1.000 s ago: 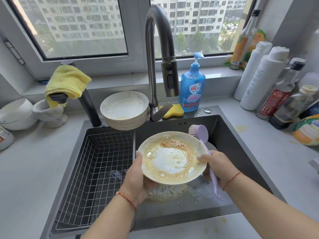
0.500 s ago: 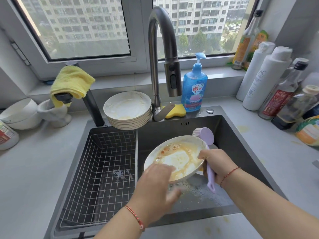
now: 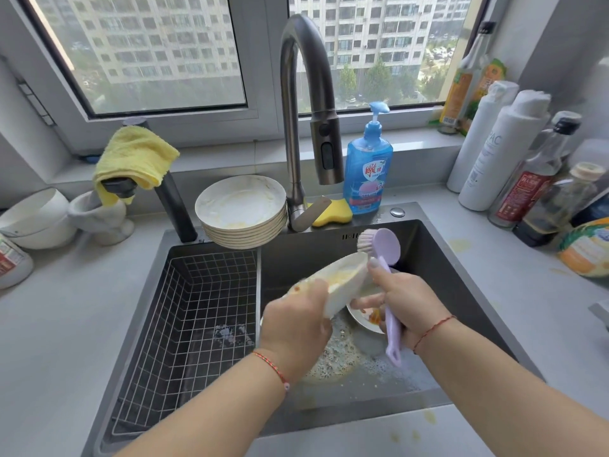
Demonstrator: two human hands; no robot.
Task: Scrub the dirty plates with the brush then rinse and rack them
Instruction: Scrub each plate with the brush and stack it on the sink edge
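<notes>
Over the right basin of the dark sink (image 3: 461, 311) my left hand (image 3: 296, 328) grips a dirty white plate (image 3: 342, 280) by its near rim, tilted steeply so its edge faces me. My right hand (image 3: 407, 305) holds the purple brush (image 3: 384, 255) by its handle, bristle head up by the plate's far rim, and its fingers also touch the plate. Another dirty plate (image 3: 364, 319) lies on the basin floor, mostly hidden. A stack of dirty plates (image 3: 240, 209) stands on the sink's back edge. The wire rack (image 3: 191, 324) fills the left basin.
The tall faucet (image 3: 306, 103) arches above the basin, no water running. Blue dish soap (image 3: 367, 169) and a yellow sponge (image 3: 333, 212) sit behind the sink. Bottles (image 3: 504, 150) crowd the right counter. A yellow cloth (image 3: 135, 159) and white bowls (image 3: 36, 216) are at left.
The plate went from lying flat and face up to steeply tilted. My left hand moved from under its near side onto the rim. The brush stayed by the far rim.
</notes>
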